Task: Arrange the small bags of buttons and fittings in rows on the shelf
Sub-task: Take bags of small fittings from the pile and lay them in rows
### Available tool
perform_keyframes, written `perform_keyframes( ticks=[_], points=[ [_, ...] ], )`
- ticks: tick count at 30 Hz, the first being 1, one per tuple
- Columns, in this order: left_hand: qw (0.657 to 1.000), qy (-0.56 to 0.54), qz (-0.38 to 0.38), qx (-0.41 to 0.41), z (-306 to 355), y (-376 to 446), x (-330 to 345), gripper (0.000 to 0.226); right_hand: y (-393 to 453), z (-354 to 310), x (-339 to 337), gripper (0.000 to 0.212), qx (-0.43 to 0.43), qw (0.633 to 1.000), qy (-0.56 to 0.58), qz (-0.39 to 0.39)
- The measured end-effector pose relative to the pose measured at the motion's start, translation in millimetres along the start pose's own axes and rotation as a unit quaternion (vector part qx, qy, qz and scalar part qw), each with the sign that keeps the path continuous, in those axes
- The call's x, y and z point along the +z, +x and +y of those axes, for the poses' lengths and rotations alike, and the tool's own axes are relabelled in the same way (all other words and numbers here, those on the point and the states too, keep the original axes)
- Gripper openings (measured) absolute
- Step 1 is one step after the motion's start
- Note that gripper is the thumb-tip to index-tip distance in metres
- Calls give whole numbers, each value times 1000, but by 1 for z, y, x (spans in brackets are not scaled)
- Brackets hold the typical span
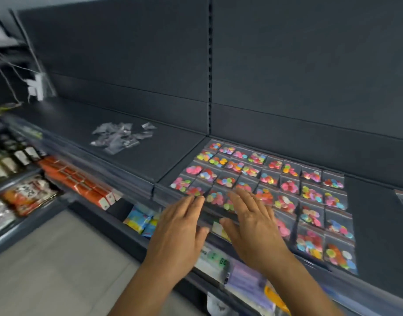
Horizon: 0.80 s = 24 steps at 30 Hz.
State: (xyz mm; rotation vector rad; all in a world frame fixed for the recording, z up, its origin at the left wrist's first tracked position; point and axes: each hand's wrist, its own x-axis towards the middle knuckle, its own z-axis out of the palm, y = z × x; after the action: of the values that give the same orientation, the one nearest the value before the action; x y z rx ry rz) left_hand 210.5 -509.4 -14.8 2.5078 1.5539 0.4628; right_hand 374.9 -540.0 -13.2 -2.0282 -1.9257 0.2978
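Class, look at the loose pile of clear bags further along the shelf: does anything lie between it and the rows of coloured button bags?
Nothing visible: only bare dark shelf separates the clear bags from the button-bag rows.

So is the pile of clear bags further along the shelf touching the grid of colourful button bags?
Apart. The head view shows bare dark shelf between the pile of clear bags and the colourful button bags.

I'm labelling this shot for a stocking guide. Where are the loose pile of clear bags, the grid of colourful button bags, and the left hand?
loose pile of clear bags [121, 139]: head view, middle of the heap.
grid of colourful button bags [289, 187]: head view, a pink-filled bag mid-grid.
left hand [180, 229]: head view, back of the hand.
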Motion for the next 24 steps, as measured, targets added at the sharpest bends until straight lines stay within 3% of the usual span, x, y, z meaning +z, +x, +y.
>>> perform_keyframes(
  ticks=[12, 24],
  points=[
    [995, 17, 53, -85, -157, 12, -37, 62, 100, -127, 56, 62, -99, 993, -12, -59],
    [992, 37, 45, -109, -280, 140, -55, 61, 280, -189, 96, 61, -142, 987, 4, -70]
  ],
)
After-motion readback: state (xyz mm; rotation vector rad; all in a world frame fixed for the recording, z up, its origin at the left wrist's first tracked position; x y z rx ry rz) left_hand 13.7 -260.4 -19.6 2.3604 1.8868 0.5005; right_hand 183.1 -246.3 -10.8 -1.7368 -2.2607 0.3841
